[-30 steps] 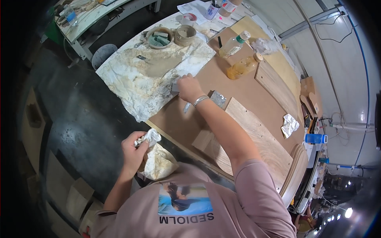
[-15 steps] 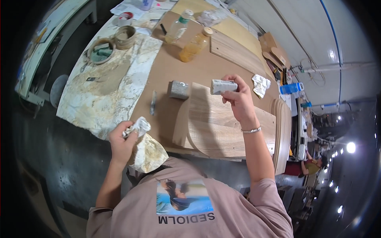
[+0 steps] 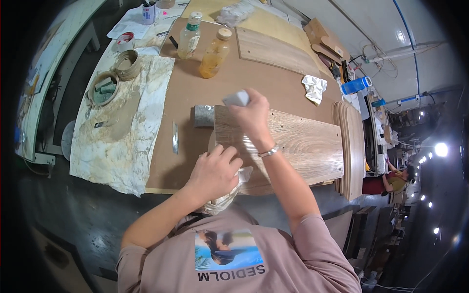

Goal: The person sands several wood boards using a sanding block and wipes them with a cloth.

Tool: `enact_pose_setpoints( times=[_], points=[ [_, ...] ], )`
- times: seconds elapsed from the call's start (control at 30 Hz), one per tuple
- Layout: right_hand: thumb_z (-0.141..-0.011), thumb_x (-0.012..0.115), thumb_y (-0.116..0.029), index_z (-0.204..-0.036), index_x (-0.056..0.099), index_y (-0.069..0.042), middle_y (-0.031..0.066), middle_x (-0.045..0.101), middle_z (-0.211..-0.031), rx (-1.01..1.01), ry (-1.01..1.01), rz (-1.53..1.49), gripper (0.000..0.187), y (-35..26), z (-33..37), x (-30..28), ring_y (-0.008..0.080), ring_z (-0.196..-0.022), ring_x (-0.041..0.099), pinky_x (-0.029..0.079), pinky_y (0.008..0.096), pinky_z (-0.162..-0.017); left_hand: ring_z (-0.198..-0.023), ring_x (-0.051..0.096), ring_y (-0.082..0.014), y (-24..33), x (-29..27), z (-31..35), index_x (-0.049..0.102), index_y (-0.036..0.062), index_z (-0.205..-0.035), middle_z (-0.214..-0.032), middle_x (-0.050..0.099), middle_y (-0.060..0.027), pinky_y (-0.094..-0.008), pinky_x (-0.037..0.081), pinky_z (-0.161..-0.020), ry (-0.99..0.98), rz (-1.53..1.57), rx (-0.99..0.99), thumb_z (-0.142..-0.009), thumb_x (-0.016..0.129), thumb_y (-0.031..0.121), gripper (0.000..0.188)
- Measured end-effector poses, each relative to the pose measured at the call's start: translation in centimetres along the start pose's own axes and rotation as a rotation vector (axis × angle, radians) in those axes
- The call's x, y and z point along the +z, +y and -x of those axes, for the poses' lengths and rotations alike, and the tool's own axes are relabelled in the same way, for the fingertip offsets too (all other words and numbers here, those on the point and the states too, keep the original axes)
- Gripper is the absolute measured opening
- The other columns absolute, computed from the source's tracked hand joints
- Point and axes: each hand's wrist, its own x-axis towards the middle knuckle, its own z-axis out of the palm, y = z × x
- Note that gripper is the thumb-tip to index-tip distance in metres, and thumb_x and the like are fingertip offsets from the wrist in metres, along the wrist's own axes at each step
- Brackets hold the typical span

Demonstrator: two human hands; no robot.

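Observation:
My right hand [image 3: 251, 115] grips a small grey block [image 3: 238, 98], which looks like a paper-wrapped sanding block, above the left end of a wood-grain board [image 3: 308, 139]. My left hand [image 3: 215, 172] is at the board's near left edge, fingers bent over it. A stained whitish rag [image 3: 223, 202] is bunched in that hand and hangs down against my shirt. Just left of the board's end lies a second grey block [image 3: 203, 116]. Farther left, a thin metal strip [image 3: 175, 138] lies on the brown tabletop [image 3: 168, 168]. My arms partly cover the board.
Two plastic bottles, one greenish [image 3: 189, 36] and one with amber liquid [image 3: 215, 53], stand at the back. Tape rolls [image 3: 128, 65] sit on a stained white sheet [image 3: 129, 117]. A crumpled white cloth [image 3: 314, 89], stacked boards [image 3: 349, 146] and another panel [image 3: 276, 51] lie beyond.
My left hand has moved right with the rag, onto the board's edge. My right hand has carried the grey block left and turned it. The whole view has shifted slightly.

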Motion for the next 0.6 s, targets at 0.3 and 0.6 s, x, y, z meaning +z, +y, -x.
enact_pose_setpoints(
  times=[0.3, 0.6],
  points=[
    [-0.073, 0.075, -0.014, -0.084, 0.061, 0.005, 0.0232, 0.062, -0.086, -0.151, 0.068, 0.298, 0.026, 1.5, -0.5, 2.5, 0.0411, -0.079, 0.063, 0.052, 0.0482, -0.073, -0.091, 0.059, -0.0247, -0.6, -0.2, -0.2, 0.065, 0.0086, -0.089, -0.099, 0.059, -0.0043, -0.0374, 0.055, -0.068, -0.043, 0.058, -0.014, -0.069, 0.073, 0.019, 0.023],
    [-0.078, 0.073, -0.015, -0.086, 0.062, 0.003, 0.0218, 0.062, -0.087, -0.104, 0.072, 0.223, 0.023, 0.5, 0.2, 2.3, 0.0413, -0.081, 0.063, 0.052, 0.0479, -0.076, -0.099, 0.060, -0.0263, -0.8, -0.3, -0.5, 0.067, 0.0096, -0.093, -0.106, 0.062, -0.0047, -0.0385, 0.055, -0.075, -0.088, 0.116, -0.018, -0.070, 0.072, 0.020, 0.026]
  ],
)
